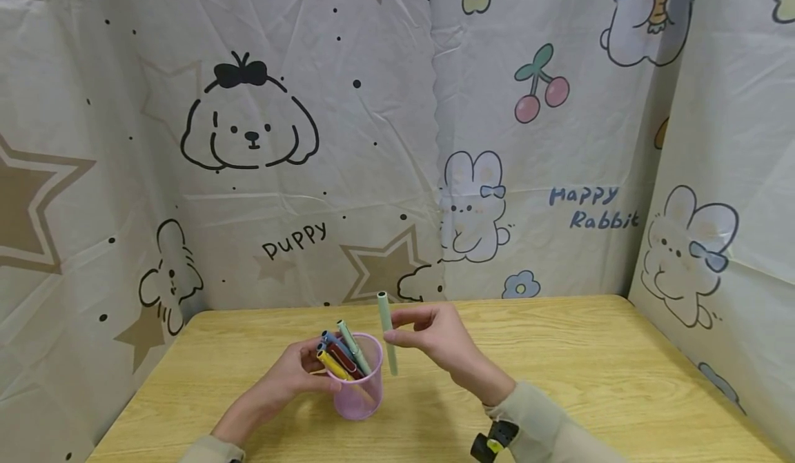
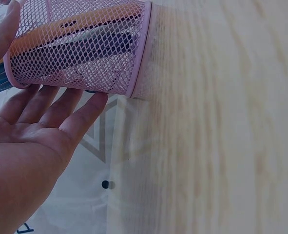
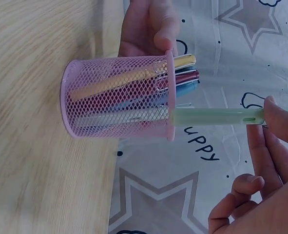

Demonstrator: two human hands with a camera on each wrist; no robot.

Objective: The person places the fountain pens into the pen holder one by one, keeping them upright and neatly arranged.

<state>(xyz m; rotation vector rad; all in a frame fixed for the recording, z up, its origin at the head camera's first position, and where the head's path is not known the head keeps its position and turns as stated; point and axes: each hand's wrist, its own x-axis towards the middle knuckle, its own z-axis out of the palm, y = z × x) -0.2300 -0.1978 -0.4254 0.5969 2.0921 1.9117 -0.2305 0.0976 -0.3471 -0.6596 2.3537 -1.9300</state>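
A pink mesh pen cup [image 1: 359, 406] stands upright on the table with several pens in it. Among them are a yellow pen [image 1: 332, 365], a dark red pen [image 3: 186, 77], a blue pen [image 3: 185, 88] and a light green pen [image 1: 354, 347]. My left hand [image 1: 292, 373] holds the cup from the left, thumb at the rim and fingers along the far side. Between thumb and fingers, my right hand [image 1: 444, 339] pinches another light green pen [image 3: 212, 116], upright just right of the cup. Its lower end overlaps the cup's rim in the right wrist view.
The light wood table [image 1: 559, 366] reaches back to a printed cloth [image 1: 373, 173], which also hangs along both sides. A black device with a yellow part [image 1: 493, 442] is strapped at the right sleeve [image 1: 540, 418].
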